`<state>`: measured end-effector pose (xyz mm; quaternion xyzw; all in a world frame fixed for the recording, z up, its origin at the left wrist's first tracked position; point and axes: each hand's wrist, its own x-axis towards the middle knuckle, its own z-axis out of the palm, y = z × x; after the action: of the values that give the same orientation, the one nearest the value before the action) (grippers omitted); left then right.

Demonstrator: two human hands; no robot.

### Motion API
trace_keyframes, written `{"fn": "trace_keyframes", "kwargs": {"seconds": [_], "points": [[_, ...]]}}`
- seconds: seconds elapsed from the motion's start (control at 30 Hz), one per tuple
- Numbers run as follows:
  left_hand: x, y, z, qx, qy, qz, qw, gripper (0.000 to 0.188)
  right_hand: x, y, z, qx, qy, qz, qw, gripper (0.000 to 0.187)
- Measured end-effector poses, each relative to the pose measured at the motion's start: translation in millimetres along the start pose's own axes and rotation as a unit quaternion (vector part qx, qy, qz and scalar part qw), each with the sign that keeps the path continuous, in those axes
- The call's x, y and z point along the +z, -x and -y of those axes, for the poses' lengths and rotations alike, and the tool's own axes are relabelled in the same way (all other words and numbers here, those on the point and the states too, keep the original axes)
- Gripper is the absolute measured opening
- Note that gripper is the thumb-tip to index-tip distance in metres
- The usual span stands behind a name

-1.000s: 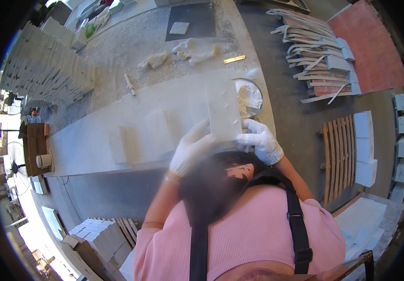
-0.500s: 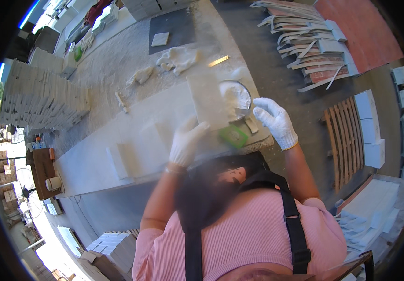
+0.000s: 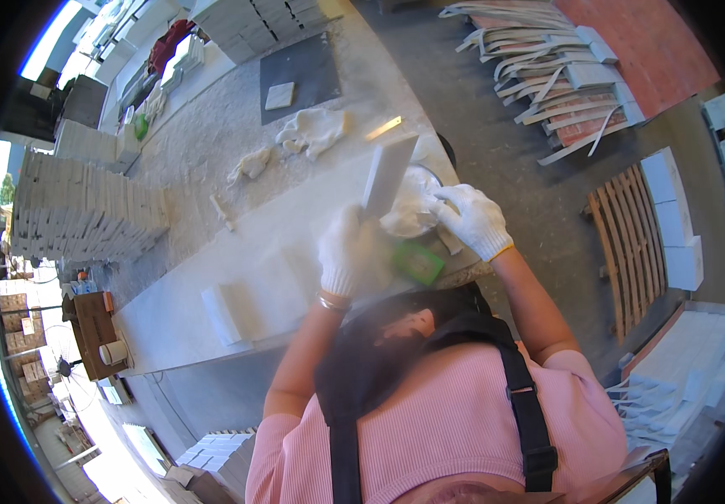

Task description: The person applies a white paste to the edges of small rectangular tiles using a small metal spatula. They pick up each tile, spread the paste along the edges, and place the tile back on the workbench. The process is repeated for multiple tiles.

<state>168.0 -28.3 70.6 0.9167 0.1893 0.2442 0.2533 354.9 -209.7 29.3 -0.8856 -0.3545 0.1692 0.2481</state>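
Near the right end of the bench [image 3: 186, 181], the white slab [image 3: 389, 176] is tipped up with a narrow edge showing, just beside the round bowl [image 3: 435, 175] of white material [image 3: 409, 220]. The left hand [image 3: 341, 252] has its grip around the slab's near end, though blur hides how the fingers lie. The right hand [image 3: 470, 223] is at the bowl with fingers bent; I cannot tell whether they pinch anything. To do this well, the left grip should press across both broad faces, since a gloved hand could slip on a smooth one. A steady tilt, clear of the bowl's rim, should protect the slab's corners. The right fingers would do best moving lightly, so nothing spills towards the green pad [image 3: 418, 263] close by
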Motion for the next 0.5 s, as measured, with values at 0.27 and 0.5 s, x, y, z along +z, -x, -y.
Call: {"fn": "trace_keyframes", "kwargs": {"seconds": [0.27, 0.5], "points": [[-8.9, -2.4, 7.3, -0.320, 0.430, 0.083, 0.840, 0.031, -1.1, -2.9, 16.9, -0.015, 0.075, 0.072, 0.994, 0.037], [-33.5, 33.0, 9.5, -0.388, 0.583, 0.067, 0.711, 0.034, 7.9, -3.6, 23.9, -0.014, 0.127, 0.114, 0.985, 0.029]]}}
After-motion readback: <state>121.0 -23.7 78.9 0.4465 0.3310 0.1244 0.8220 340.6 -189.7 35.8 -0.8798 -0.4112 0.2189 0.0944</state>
